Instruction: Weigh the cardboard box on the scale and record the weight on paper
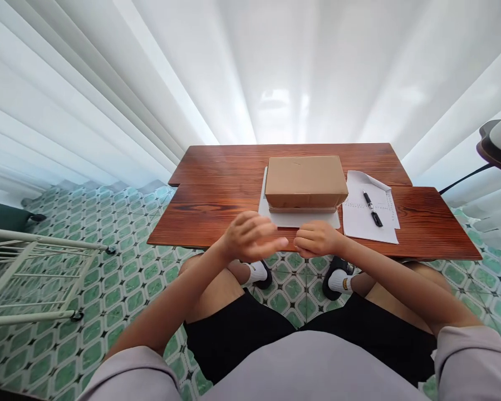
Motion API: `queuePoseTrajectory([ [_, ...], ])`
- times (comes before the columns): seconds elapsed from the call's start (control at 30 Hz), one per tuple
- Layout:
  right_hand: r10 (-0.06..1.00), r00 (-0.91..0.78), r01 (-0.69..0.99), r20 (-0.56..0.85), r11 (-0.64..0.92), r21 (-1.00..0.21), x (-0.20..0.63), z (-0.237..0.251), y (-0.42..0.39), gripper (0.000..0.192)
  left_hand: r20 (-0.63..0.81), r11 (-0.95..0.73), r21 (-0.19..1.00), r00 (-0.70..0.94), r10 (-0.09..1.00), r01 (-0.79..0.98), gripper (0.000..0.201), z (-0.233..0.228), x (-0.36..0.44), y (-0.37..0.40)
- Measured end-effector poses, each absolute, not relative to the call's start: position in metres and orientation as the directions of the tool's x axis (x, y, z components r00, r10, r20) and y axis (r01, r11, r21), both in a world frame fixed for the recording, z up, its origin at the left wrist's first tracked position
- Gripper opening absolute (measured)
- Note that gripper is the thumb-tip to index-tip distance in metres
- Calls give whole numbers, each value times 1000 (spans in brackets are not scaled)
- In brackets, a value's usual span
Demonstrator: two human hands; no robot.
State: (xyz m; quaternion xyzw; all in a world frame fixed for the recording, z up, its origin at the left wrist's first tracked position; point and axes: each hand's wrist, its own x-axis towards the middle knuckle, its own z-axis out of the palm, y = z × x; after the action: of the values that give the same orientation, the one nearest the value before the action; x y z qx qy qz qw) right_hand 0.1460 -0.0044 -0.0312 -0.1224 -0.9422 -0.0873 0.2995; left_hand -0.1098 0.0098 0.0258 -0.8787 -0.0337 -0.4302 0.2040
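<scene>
A closed cardboard box (pixel 305 181) is seen lying flat near the middle of a reddish wooden table (pixel 217 206), its long side turned toward the seated person. It rests on a pale flat sheet or pad (pixel 294 219) that juts out beyond its near edge — perhaps so that the tabletop is spared, though what the sheet is made of cannot be told. The box's top flaps are shut and nothing is set on it.

The left hand (pixel 250 238) is held just off the table's near edge, in front of the box's left corner. Its fingers are spread and somewhat blurred, nothing is held in it, and nothing is touched. The right hand (pixel 317 239) is held beside it, loosely curled with the fingers bent inward; whether anything small is pinched inside it cannot be told, but no object shows. The two hands are close together and both lie short of the box, near to it yet apart from it.

To the right of the box a printed paper form (pixel 369 214) is laid, one far corner curled up, and a black pen (pixel 372 208) is placed diagonally across it — within ready reach of the right hand. The form lies just beside the pad, barely apart from it.

Below the table, a green patterned tile floor (pixel 121 262) is seen, with a white wire rack (pixel 29 273) standing well off to the left and white curtains (pixel 108 83) hanging behind.
</scene>
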Motion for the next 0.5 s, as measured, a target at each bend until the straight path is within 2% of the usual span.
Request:
queuePoseTrajectory([
  [0.03,173,-841,245,513,967,75,142,-35,-6,36,715,-899,-408,668,-208,157,21,29,-101,-3],
  [0.1,154,-909,175,386,984,19,134,-43,-10,41,600,-873,-486,736,-314,24,21,33,-85,-29],
  [0.23,121,-939,111,323,993,-49,118,-52,-14,41,486,-835,-510,732,-478,-207,22,26,-61,-65],
  [0.4,171,-942,142,290,983,-118,102,-56,-8,36,479,-811,-492,679,-556,-317,24,6,-39,-73],
  [0.5,209,-938,145,278,962,-232,95,-58,-1,37,472,-785,-522,654,-592,-334,29,-6,-27,-64],
])
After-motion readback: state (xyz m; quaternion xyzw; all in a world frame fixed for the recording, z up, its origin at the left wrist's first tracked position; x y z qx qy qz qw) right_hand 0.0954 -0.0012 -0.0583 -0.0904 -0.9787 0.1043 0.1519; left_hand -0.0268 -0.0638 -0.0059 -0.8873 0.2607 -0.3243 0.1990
